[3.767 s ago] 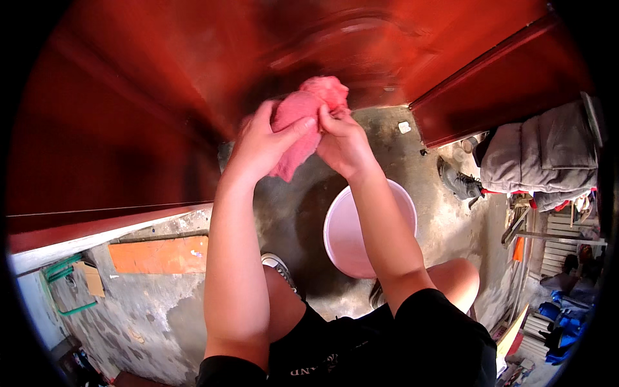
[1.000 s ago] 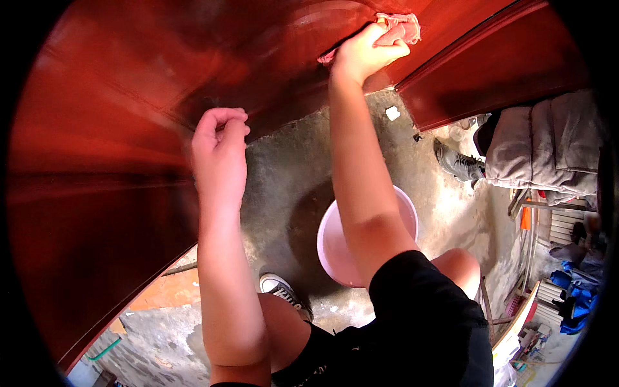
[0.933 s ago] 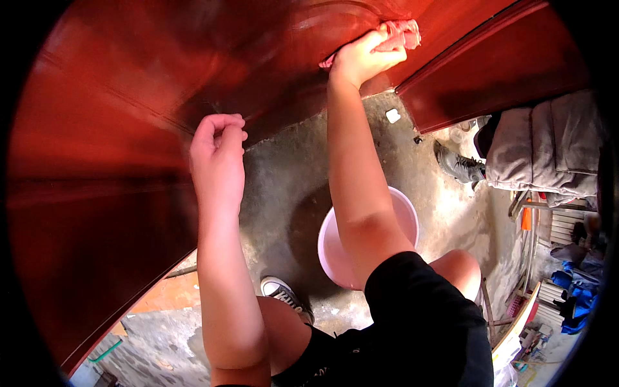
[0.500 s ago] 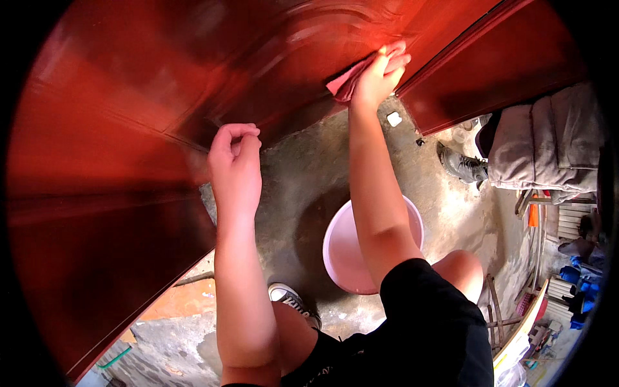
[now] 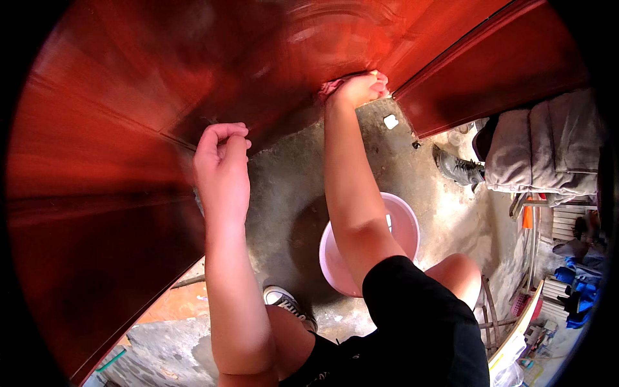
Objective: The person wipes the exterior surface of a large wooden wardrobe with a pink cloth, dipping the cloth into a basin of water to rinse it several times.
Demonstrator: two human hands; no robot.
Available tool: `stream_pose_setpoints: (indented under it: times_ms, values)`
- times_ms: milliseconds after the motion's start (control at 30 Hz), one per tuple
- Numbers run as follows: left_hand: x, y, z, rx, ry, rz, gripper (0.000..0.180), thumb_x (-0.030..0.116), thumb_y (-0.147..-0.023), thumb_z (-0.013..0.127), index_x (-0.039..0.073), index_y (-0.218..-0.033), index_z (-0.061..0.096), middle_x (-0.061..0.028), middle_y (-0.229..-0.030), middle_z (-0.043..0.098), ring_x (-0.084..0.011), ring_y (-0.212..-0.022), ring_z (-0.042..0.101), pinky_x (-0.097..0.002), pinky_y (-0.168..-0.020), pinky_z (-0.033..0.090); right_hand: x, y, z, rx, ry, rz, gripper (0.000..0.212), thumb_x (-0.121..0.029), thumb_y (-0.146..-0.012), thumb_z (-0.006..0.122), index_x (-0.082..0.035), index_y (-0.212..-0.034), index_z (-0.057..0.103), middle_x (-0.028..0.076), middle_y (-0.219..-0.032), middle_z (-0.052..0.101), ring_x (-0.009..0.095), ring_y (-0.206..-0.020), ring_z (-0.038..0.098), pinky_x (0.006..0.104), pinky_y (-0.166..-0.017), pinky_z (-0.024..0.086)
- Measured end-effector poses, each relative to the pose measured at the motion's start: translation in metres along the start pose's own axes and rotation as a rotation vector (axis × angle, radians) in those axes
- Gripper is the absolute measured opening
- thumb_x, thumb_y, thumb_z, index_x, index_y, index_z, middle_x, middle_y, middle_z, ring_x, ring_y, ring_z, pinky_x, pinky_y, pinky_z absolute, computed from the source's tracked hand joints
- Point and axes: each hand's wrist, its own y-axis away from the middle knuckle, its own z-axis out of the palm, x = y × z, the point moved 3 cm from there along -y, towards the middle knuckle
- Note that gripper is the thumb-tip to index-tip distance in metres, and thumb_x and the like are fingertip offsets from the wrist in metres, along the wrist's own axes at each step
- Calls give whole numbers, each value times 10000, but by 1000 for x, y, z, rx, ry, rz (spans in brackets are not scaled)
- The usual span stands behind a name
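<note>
A large glossy dark-red wooden panel point(image 5: 309, 39) with a curved raised moulding fills the upper part of the view. My right hand point(image 5: 358, 90) is at its lower edge, pressing a folded pinkish-red cloth point(image 5: 330, 88) against the surface; most of the cloth is hidden under the palm. Farther left, my left hand point(image 5: 221, 171) hovers in front of the panel's lower edge. Its fingers are loosely curled in toward the thumb, with nothing seen in them. Beneath my right forearm stands a pink basin point(image 5: 405, 226) on the floor, partly covered by the arm.
Another red panel point(image 5: 490, 71) adjoins on the right. A small white object point(image 5: 391, 121) lies on the concrete floor point(image 5: 277, 187). At right are a dark boot point(image 5: 459, 166), a grey padded cloth point(image 5: 538, 145) and blue items point(image 5: 583, 300). My sneaker point(image 5: 287, 302) is below.
My right hand has slid down and slightly left along the panel with the cloth, to its lower edge. My left hand has shifted a little left, still curled.
</note>
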Motion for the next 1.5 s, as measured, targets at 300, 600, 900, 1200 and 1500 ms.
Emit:
stream_pose_setpoints:
  times_ms: [300,600,900,1200,1500]
  values:
    - [-8,2,-15,51,19,16,81,64,-973,590,17,-1002,648,-72,-1102,698,-126,-890,626,-275,-827,498,-83,113,38,-120,-103,-329,472,-249,-1069,524,37,-1412,372,248,-1428,467,341,-1323,468,438,-1145,349]
    - [-2,6,-30,33,-4,23,122,134,-1000,564,74,-1035,664,-65,-1192,686,-145,-974,646,-294,-834,493,-61,124,28,-32,-241,47,385,-194,-1053,521,39,-1345,428,222,-1407,483,315,-1255,512,440,-1100,416]
    - [-5,7,-32,82,-76,-11,104,107,-974,600,36,-1014,664,-40,-1073,705,-93,-854,609,-251,-760,469,-74,159,33,-212,-144,-577,501,-84,-928,566,89,-1362,383,279,-1328,440,389,-1253,473,484,-1134,343]
    - [-1,7,-45,81,-77,27,126,149,-1003,576,70,-1027,672,-49,-1163,698,-133,-948,642,-282,-816,495,-85,177,34,-316,-177,-445,440,-140,-1014,574,66,-1367,410,257,-1388,462,363,-1286,473,463,-1133,347]
    - [6,11,-42,142,-15,57,112,123,-980,614,34,-997,679,-14,-933,683,-71,-785,574,-238,-694,441,-85,185,12,-634,134,-1024,156,-176,-807,663,-46,-889,640,98,-916,640,378,-980,570,496,-908,411]
